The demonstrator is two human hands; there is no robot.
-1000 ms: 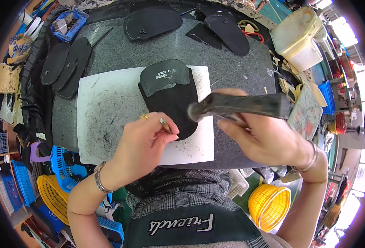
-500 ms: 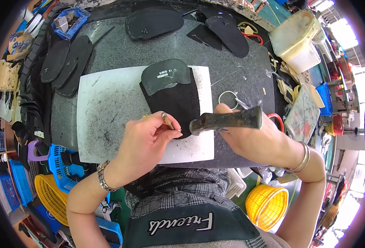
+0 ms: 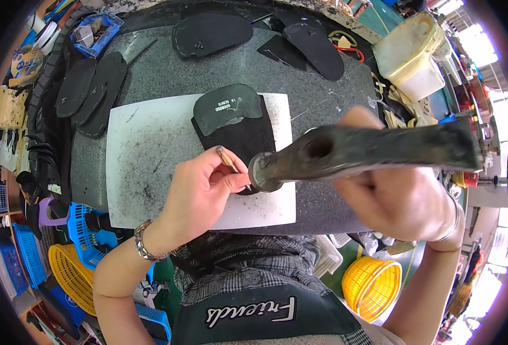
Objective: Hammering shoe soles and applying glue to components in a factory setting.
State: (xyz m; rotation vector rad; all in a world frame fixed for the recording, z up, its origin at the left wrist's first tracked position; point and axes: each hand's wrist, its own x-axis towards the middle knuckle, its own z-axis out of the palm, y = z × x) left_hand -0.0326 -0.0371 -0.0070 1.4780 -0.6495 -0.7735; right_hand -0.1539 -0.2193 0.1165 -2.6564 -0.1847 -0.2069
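Note:
In the middle of the board lies a black sole-shaped piece (image 3: 231, 141) with a dark green patch (image 3: 228, 108) over its far end. My left hand (image 3: 199, 187) is closed around a slim brown punch (image 3: 227, 160), held tilted, its lower tip by the near end of the black piece. A dark metal hammer (image 3: 369, 149) is raised in my right hand (image 3: 400, 198), close to the camera. Its round face points left, towards the punch. The handle is mostly hidden behind the head and my fingers.
The white board (image 3: 144, 167) rests on a dark grey stone tabletop (image 3: 162, 69). Black shaped pieces (image 3: 212, 35) lie along the far side, more (image 3: 93, 95) on the left. A whitish tub (image 3: 409, 57) stands far right. Below the table edge are yellow baskets (image 3: 372, 287).
My right hand has lifted the hammer up and to the right, so it looks larger. The punch leans differently in my left hand, which has shifted slightly left.

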